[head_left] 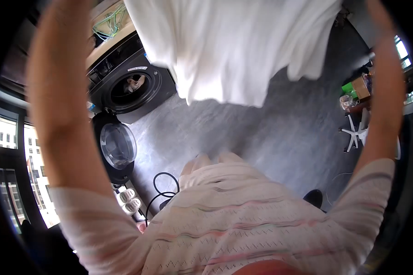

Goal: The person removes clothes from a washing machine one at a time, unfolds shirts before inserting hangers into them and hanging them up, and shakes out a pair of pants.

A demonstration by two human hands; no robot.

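Note:
Both my arms reach up along the sides of the view, and my hands are cut off beyond the top edge. Between the arms hangs a white cloth (234,50), perhaps a garment, with a wavy lower edge and soft folds, slightly blurred. Its upper part lies outside the view, so how it is held does not show. To the left, below the cloth's side, a black front-loading washing machine (144,103) stands with its round door (118,145) swung wide. Some light-coloured laundry (135,83) lies inside the drum.
Green wire hangers (109,25) lie on a wooden top above the machine. A black cable (163,176) loops beside a white power strip (131,201) at lower left. On the right are a white chair base (352,134) and a cardboard box (360,87). The floor (188,133) is grey.

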